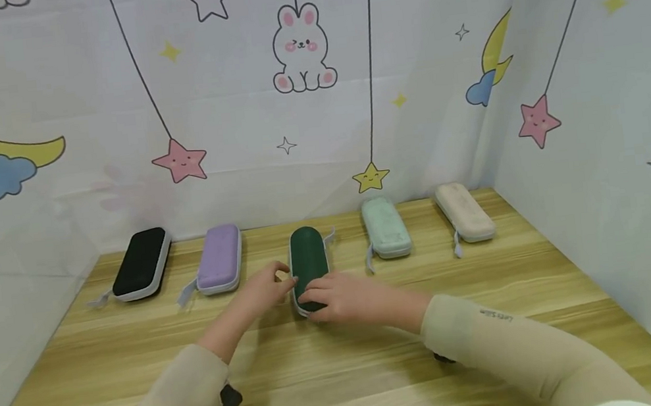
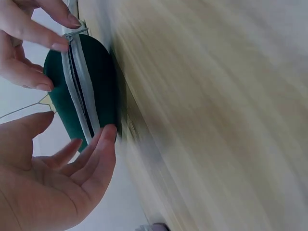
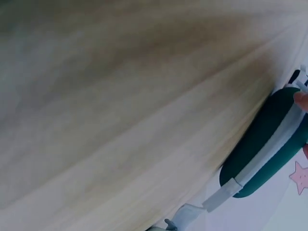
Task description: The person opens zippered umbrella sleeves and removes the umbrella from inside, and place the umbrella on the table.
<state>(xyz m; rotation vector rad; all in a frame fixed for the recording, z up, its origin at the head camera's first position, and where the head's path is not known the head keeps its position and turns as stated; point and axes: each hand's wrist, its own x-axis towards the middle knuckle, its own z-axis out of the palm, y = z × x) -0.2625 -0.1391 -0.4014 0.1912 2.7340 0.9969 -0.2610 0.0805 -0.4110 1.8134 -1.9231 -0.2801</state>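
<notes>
"Reaching forward over the table, how are the arms set?"

"Both forearms converge on the green case: the left hand at its left side, the right hand at its near right."

"State the finger positions."

"On the left, the thumb stands apart from the fingers, and fingertips touch the case's side. On the right, the fingers bend over the near end of the lid and hold it. Whether they pinch the zip slider, just beside the fingertips, I cannot tell."

"Locate the case."

"It lies on the table between the hands, its far end extending beyond the fingers. The purple case lies to the left, the mint case to the right."
</notes>
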